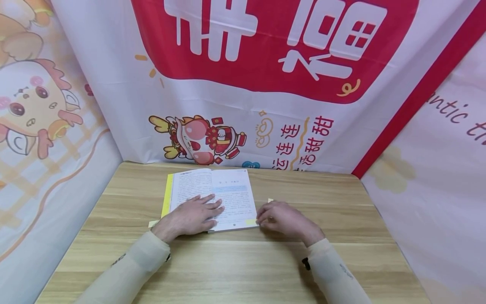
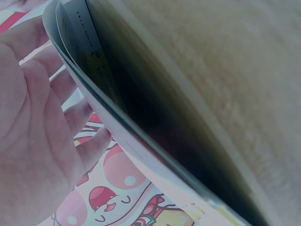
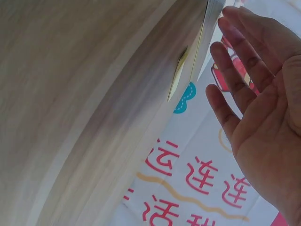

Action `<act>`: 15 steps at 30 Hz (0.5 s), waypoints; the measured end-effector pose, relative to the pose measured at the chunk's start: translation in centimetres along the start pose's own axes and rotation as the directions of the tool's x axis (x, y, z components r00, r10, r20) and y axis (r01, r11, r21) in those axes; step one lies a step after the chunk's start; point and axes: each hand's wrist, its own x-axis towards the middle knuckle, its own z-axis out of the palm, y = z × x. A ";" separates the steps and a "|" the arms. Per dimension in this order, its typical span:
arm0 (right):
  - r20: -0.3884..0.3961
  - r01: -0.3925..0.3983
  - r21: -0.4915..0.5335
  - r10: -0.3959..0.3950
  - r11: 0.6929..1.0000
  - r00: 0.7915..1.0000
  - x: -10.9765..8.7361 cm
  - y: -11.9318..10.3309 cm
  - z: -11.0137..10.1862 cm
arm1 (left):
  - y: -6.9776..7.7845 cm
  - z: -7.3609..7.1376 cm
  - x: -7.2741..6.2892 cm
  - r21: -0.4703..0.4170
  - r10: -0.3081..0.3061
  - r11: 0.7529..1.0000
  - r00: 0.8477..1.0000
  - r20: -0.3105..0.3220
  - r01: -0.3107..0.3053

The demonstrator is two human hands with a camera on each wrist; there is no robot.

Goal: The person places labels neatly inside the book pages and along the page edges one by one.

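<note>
An open book (image 1: 231,200) with printed pages lies on the wooden table, a yellow flap (image 1: 167,195) along its left side. My left hand (image 1: 193,214) rests across the left page and the middle fold, fingers spread; in the left wrist view its palm (image 2: 37,122) faces the page beside the book's curved edge (image 2: 136,136). At the lower right corner of the right page is a pale yellow patch (image 1: 251,221). My right hand (image 1: 284,219) has its fingertips right at that corner. The right wrist view shows its fingers (image 3: 230,80) loosely bent near the book's edge.
A small pale yellow slip (image 1: 270,200) lies on the table beyond my right hand. Another pale slip (image 1: 153,223) shows by my left wrist. Printed cloth hangings (image 1: 212,97) enclose the wooden table (image 1: 243,266) at the back and both sides.
</note>
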 end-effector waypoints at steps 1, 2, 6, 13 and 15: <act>-0.003 -0.009 0.006 0.009 1.000 1.000 -0.1 0.2 -0.1 | 0.0 0.0 0.0 0.000 0.001 1.000 1.000 0.000 -0.001; -0.008 -0.018 0.008 0.019 1.000 1.000 -0.2 0.4 -0.1 | 0.0 0.0 0.0 0.003 0.003 1.000 1.000 -0.001 -0.003; -0.025 -0.049 0.015 0.049 0.999 0.998 -0.4 1.1 -0.4 | 0.0 0.0 0.0 0.001 -0.005 1.000 1.000 0.003 0.005; -0.027 -0.107 0.005 0.107 0.994 0.994 -0.6 2.1 -0.6 | -0.2 0.2 0.1 0.002 -0.011 1.000 1.000 0.004 0.011; -0.022 -0.129 0.007 0.129 0.992 0.991 -0.6 2.3 -0.7 | -0.2 0.2 0.1 0.002 -0.011 1.000 1.000 0.003 0.011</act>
